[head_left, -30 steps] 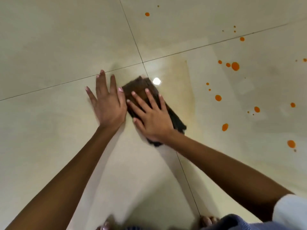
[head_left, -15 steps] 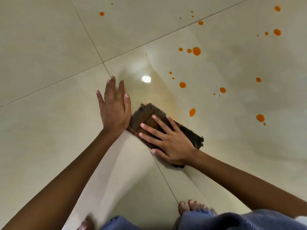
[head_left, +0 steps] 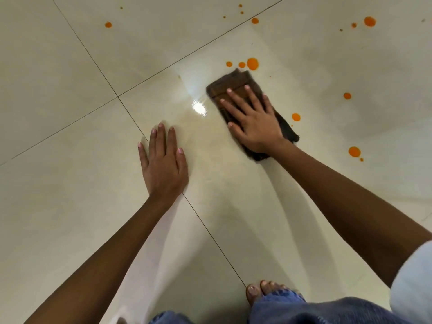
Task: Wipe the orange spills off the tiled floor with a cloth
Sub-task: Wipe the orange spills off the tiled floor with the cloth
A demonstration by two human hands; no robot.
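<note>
Pressing flat on the cloth [head_left: 233, 84] with my right hand [head_left: 253, 123]: the fingers were straight and spread, the palm lay on top, and nothing was curled round the fabric. The cloth was dark brown, folded, and lay flat on the tiled floor [head_left: 58, 206]. Its far corner was just beside a row of three orange spills [head_left: 252, 63], the largest being the nearest.

My left hand [head_left: 163, 164] lay flat on the floor, nearer to me and to the left. Its fingers were straight and close together, it held nothing, and it was well apart from the cloth. It sat across a grout line [head_left: 210, 232].

Surface notes:
- The tiles were large, glossy and cream, with thin dark joints crossing beyond the left hand.
- A bright light reflection [head_left: 199, 107] showed just left of the cloth.
- A faint yellowish film covered the tile around and below the cloth.
- One drop [head_left: 296, 117] lay just right of the cloth.
- Another lay further right [head_left: 347, 95], and a bigger one [head_left: 354, 151] lay nearer to me.
- More drops were scattered along the far edge [head_left: 369, 21], with a lone spot [head_left: 108, 25] on the far left tile.

At the near edge were my bare toes [head_left: 264, 289], blue jeans [head_left: 315, 309] and a pale sleeve [head_left: 413, 288].
</note>
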